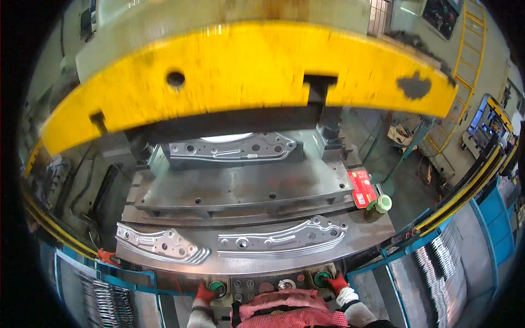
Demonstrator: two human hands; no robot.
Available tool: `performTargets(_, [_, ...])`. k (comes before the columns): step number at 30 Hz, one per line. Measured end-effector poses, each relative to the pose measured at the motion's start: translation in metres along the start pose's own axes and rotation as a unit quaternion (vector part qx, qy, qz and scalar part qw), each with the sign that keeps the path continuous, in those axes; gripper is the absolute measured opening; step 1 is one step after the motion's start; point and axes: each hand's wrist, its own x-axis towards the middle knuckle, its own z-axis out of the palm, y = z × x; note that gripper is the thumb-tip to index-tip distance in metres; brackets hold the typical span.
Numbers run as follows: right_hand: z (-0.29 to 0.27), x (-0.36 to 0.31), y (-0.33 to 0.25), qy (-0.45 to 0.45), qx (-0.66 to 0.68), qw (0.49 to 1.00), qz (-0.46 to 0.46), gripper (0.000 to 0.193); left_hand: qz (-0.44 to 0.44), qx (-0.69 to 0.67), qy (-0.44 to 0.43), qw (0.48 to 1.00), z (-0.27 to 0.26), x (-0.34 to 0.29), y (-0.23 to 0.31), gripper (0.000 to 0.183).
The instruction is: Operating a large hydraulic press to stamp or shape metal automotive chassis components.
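At the front edge of a press, my left hand [204, 294] in a red glove reaches onto a round green push button [217, 288]. My right hand [338, 283], gloved in red too, touches a second green button [322, 279]. Fingers on both hands look extended, and neither holds anything. Ahead on the steel bed lie a shorter stack of stamped metal brackets [156, 241] at left and a longer stack of stamped brackets [281, 239] at right. Another stamped part [232, 148] rests on the lower die, under the yellow press ram [246, 71], which hides its far side.
A red-and-white box [362, 188] and a bottle with a pale green lid [384, 203] stand at the bed's right edge. Racks of metal parts [106, 303] flank me on both sides. Yellow rails [459, 199] run along the right. A red patterned cloth [290, 309] is below the control panel.
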Motion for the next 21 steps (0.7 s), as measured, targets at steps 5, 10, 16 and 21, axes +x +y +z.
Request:
performTargets(5, [-0.006,-0.003,-0.023,-0.006,0.013,0.998,0.060,0.101,0.024,-0.250,-0.124,0.960,-0.028,-0.018,-0.038,0.109])
performTargets(10, [-0.083,-0.034,-0.139,0.277,0.036,0.948,-0.153,0.079,0.094,0.081,-0.121,0.985,-0.146,-0.093,0.127,0.053])
performTargets(16, [-0.064,-0.039,-0.281,0.147,-0.125,0.911,-0.364,0.083,0.385,0.015,0.065,0.920,-0.184,-0.092,0.298,0.053])
performTargets(21, [0.007,-0.030,-0.342,-0.042,-0.336,0.812,-0.475,0.084,0.550,0.239,0.246,0.761,-0.163,-0.031,0.429,0.063])
